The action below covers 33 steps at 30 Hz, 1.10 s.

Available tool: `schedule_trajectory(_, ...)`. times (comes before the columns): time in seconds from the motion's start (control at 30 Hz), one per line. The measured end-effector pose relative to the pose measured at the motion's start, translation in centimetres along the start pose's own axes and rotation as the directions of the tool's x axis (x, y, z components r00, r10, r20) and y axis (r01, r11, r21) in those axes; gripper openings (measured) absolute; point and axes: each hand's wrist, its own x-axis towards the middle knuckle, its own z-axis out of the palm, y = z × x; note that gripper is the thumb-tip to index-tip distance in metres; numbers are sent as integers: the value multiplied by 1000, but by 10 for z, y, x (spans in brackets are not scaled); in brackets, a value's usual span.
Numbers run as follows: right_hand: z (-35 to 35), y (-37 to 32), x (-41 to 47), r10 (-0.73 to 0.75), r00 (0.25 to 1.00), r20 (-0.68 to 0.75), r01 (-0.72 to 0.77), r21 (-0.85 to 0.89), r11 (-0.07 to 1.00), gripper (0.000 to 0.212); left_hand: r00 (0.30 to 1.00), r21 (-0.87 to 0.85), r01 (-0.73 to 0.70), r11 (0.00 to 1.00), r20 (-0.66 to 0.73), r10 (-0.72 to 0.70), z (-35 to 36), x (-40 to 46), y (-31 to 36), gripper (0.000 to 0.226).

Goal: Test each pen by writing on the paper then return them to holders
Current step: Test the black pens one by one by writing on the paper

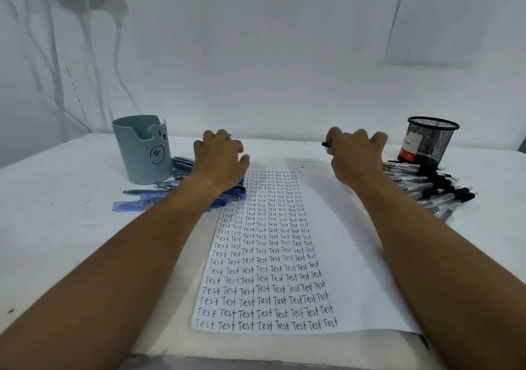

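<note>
Paper, lying between both forearms, is reading "Test" in row after row. Right hand is curling round a dark pen, tip pointing left; black pens are lying just right of it. Left hand is curling over blue pens; whether it is gripping one, I cannot tell.

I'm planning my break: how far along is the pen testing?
Done: the paper is filled with rows of "Test". In hand: the right hand grips a black pen; the left hand rests over the blue pens. Left: both piles, including the black-capped pens, lie outside the teal holder and mesh holder.
</note>
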Motion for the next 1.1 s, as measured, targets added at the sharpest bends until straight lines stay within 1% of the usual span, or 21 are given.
schedule_trajectory(0.07, -5, -4, 2, -74, 986, -147, 99, 172, 980, 21, 994, -54, -85, 995, 66, 89, -4, -6, 9, 37)
schedule_trajectory(0.1, -10, -7, 3, -84, 974, -209, 143, 287, 947, 18, 985, -84, -129, 988, 100, 137, -6, -9, 14, 38)
schedule_trajectory(0.13, -15, -11, 3, -73, 968, -241, 172, 418, 892, 19, 974, -118, -166, 979, 135, 182, -7, -11, 18, 38)
schedule_trajectory(0.2, -25, -18, 1, -36, 974, -224, 172, 628, 759, 23, 948, -183, -210, 960, 203, 246, -6, -16, 25, 40)
schedule_trajectory(0.23, -28, -21, -1, -8, 978, -209, 151, 680, 717, 24, 935, -197, -221, 955, 237, 266, -5, -18, 28, 42)
schedule_trajectory(0.3, -30, -25, -5, 69, 982, -174, 86, 746, 661, 28, 910, -174, -247, 953, 298, 290, 0, -21, 30, 43)
schedule_trajectory(0.37, -29, -25, -7, 143, 983, -113, 6, 806, 592, 32, 898, -156, -264, 952, 320, 302, 4, -23, 30, 41)
schedule_trajectory(0.47, -26, -25, -6, 234, 971, 41, -149, 872, 466, 25, 898, -172, -270, 947, 311, 312, 6, -23, 28, 38)
schedule_trajectory(0.57, -25, -26, -1, 333, 923, 191, -277, 931, 235, 18, 895, -150, -290, 945, 308, 323, 7, -21, 28, 38)
schedule_trajectory(0.63, -27, -26, 3, 375, 885, 277, -332, 939, 88, 23, 893, -130, -298, 946, 311, 324, 6, -19, 28, 38)
schedule_trajectory(0.7, -28, -27, 7, 376, 851, 367, -357, 929, -99, 29, 892, -115, -304, 946, 314, 325, 6, -18, 29, 39)
schedule_trajectory(0.73, -27, -27, 8, 362, 838, 408, -359, 912, -197, 28, 891, -107, -306, 946, 318, 324, 7, -18, 29, 39)
schedule_trajectory(0.77, -26, -28, 7, 344, 833, 434, -356, 896, -267, 23, 889, -99, -308, 946, 325, 324, 7, -18, 29, 40)
schedule_trajectory(0.8, -24, -27, 6, 331, 836, 437, -354, 892, -282, 15, 886, -94, -311, 946, 332, 324, 7, -19, 29, 40)
schedule_trajectory(0.83, -22, -27, 4, 320, 844, 430, -366, 899, -242, 11, 883, -91, -313, 945, 340, 325, 7, -19, 29, 41)
schedule_trajectory(0.9, -18, -25, 0, 314, 859, 404, -402, 913, -76, 21, 880, -89, -312, 946, 347, 324, 6, -20, 29, 41)
schedule_trajectory(0.93, -17, -24, -1, 315, 862, 397, -409, 912, -32, 23, 881, -88, -310, 947, 348, 321, 6, -21, 29, 41)
schedule_trajectory(1.0, -14, -24, -1, 303, 853, 426, -432, 901, -50, 24, 881, -80, -306, 949, 354, 314, 6, -21, 30, 42)
schedule_trajectory(1.1, -10, -27, -1, 263, 839, 477, -468, 878, -102, 17, 883, -68, -304, 950, 356, 307, 4, -21, 32, 42)
